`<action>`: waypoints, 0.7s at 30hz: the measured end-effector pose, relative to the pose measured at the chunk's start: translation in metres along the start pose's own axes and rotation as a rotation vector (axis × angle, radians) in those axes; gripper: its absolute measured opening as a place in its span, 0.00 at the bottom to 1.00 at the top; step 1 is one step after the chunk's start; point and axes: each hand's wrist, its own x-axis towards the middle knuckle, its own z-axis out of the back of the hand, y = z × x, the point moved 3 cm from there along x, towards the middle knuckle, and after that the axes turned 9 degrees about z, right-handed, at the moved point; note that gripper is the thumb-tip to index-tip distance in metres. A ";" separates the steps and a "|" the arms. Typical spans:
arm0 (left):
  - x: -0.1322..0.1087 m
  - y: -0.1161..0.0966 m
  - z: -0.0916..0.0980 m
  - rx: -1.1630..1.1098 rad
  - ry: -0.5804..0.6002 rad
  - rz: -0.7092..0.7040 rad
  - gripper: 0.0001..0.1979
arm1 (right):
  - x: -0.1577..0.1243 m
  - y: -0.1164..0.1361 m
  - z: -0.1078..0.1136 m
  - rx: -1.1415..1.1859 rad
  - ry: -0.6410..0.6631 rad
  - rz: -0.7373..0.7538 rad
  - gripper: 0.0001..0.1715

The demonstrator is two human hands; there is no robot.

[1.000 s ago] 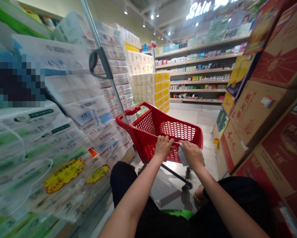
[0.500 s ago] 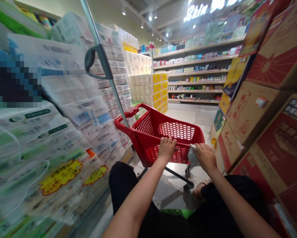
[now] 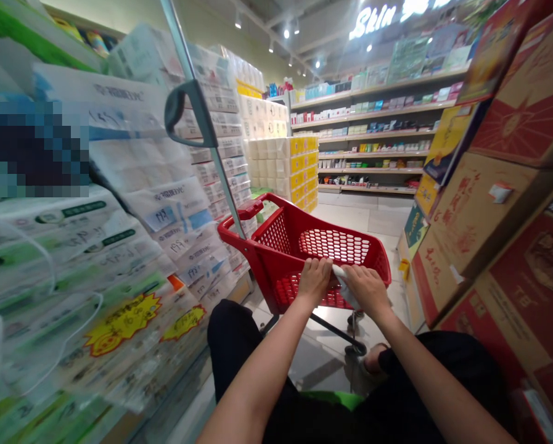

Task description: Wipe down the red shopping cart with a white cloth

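A red plastic shopping cart (image 3: 267, 262) with perforated sides stands before my knees, its long metal pole and grey handle (image 3: 190, 114) rising at the left. My left hand (image 3: 314, 282) is curled over the near top rim of the cart's basket. Just to its right, my right hand (image 3: 366, 287) presses a white cloth (image 3: 343, 280) onto the same rim. Part of the cloth hangs down the outside of the basket wall. The two hands are close together. What I can see of the basket's inside holds no goods.
Packs of tissue paper (image 3: 165, 203) with yellow price signs (image 3: 123, 320) are stacked on the left. Cardboard boxes (image 3: 479, 209) rise on the right. Shelves of small products (image 3: 373, 132) line the back. Under me shows something green (image 3: 331, 398).
My right hand has slid left along the rim with the white cloth, closer to my left hand. My left hand keeps its place on the rim. The whole view has shifted slightly.
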 end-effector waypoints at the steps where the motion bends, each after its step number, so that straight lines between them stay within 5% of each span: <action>1: 0.000 0.000 0.001 -0.011 -0.001 0.000 0.23 | -0.008 -0.009 0.002 0.002 -0.005 -0.012 0.16; 8: 0.000 -0.008 0.001 -0.025 -0.004 0.001 0.27 | -0.053 -0.053 0.005 0.055 -0.068 -0.118 0.21; 17: -0.001 -0.016 -0.004 0.013 -0.024 0.020 0.16 | 0.012 0.016 -0.005 -0.031 0.013 -0.044 0.13; 21: -0.004 -0.009 -0.002 0.014 -0.021 0.011 0.16 | 0.017 0.022 -0.005 -0.002 0.007 0.020 0.14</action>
